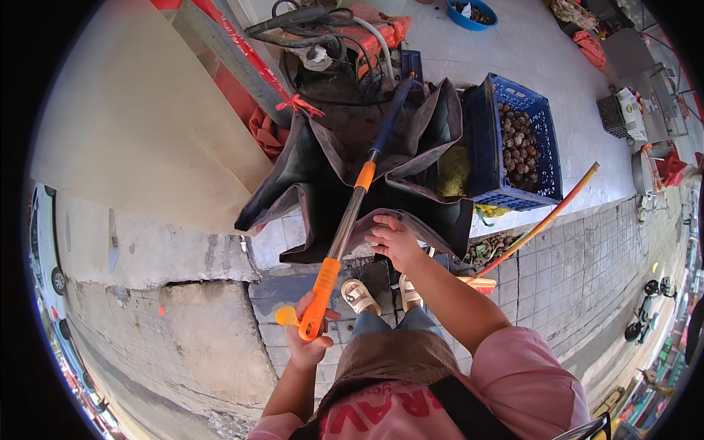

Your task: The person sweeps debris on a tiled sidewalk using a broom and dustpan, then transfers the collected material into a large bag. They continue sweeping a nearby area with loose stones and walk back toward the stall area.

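The left hand [308,347] is holding one orange-handled pole [342,240]; the right hand [397,243] is spreading wide by one dark fabric [396,196]'s near edge. Pavement [216,323] is stretching leftward.

Over the pavement [213,315] left of the telescopic pole [343,233], a hand could pass freely. The pole slants across the dark fabric [434,121], barring the middle; a blue crate [481,150] obstructs the right, a beige panel [147,110] the left.
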`<action>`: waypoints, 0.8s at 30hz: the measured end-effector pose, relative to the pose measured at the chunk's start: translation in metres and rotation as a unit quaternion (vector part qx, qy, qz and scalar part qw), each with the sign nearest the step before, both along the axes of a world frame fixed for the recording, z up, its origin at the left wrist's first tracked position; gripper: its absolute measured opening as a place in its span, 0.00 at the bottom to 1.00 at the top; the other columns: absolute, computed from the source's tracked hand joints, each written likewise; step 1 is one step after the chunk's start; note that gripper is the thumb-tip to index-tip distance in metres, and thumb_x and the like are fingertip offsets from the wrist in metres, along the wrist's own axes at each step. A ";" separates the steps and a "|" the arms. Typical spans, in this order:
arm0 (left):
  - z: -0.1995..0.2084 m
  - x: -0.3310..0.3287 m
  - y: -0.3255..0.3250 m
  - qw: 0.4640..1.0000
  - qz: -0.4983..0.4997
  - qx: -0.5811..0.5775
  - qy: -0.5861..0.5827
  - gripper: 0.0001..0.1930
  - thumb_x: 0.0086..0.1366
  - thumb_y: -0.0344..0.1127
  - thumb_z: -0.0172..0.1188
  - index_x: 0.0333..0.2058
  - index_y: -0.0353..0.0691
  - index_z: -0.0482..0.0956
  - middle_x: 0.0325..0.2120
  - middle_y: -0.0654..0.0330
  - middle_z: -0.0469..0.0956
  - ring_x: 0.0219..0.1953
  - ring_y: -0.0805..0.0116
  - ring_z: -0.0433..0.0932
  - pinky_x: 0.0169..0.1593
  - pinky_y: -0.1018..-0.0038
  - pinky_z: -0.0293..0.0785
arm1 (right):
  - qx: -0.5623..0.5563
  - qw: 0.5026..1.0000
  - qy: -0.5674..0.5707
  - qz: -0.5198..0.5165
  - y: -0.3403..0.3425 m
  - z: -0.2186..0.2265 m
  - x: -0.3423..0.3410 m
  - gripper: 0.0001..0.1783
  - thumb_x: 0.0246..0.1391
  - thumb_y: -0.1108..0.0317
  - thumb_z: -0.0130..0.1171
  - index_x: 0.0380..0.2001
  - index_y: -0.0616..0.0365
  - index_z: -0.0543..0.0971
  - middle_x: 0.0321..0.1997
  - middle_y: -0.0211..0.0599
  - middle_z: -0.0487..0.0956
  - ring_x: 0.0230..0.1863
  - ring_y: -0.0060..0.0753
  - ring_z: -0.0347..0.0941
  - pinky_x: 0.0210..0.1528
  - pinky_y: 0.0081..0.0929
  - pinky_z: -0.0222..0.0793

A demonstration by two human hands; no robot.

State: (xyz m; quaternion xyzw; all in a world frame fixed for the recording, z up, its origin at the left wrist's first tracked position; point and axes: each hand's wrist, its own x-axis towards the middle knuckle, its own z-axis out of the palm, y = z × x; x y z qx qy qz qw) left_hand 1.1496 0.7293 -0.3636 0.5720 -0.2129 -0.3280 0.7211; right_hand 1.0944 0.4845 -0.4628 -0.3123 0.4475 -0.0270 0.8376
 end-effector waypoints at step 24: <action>-0.098 -0.021 0.042 0.937 0.159 0.290 0.112 0.04 0.63 0.32 0.49 0.36 0.42 0.68 0.30 0.61 0.76 0.13 0.81 0.57 0.18 0.80 0.62 | 0.017 0.989 0.137 0.058 0.104 0.014 -0.137 0.06 0.53 0.68 0.54 0.34 0.51 0.70 0.36 0.30 0.77 0.39 0.27 0.75 0.38 0.26 0.67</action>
